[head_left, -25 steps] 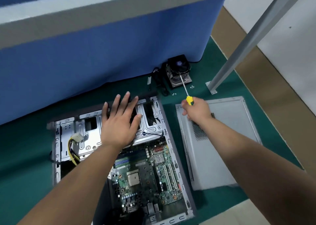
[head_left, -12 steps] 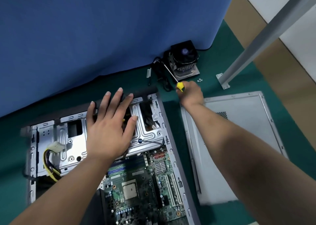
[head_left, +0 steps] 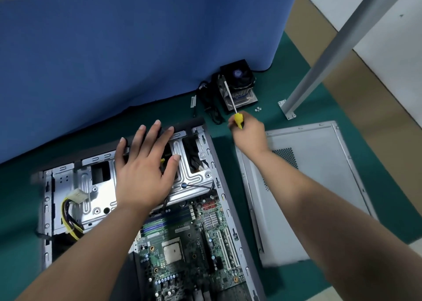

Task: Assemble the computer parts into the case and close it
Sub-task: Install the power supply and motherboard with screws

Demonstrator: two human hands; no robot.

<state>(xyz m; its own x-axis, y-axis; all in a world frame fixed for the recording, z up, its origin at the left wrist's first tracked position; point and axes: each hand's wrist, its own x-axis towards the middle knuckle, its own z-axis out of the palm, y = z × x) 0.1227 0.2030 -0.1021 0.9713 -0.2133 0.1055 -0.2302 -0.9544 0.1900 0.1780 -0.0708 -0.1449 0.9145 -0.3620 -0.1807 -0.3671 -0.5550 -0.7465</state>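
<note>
case: open computer case (head_left: 219, 186) lying flat on the green desk (head_left: 20, 243), this is my landmark for everything else
left hand: left hand (head_left: 143, 170) flat on the silver drive cage (head_left: 96, 186) at the far end of the case, fingers spread wide and straight, not gripping anything
right hand: right hand (head_left: 249, 134) just off the case's far right corner, fingers curled round the yellow-handled screwdriver (head_left: 233, 104), shaft pointing away from the case toward the cooler
motherboard: motherboard (head_left: 189, 250) sits in the near half of the case, bare CPU (head_left: 173, 253) socket showing
cooler: CPU cooler (head_left: 239, 83) with fan on the desk beyond the case's far right corner, up against the blue partition (head_left: 137, 49)
screws: couple of small screws (head_left: 258, 109) just right of the cooler
side panel: grey side panel (head_left: 319, 186) flat on the desk right beside the case
cables: yellow/black power cables (head_left: 70, 223) at the case's left side
</note>
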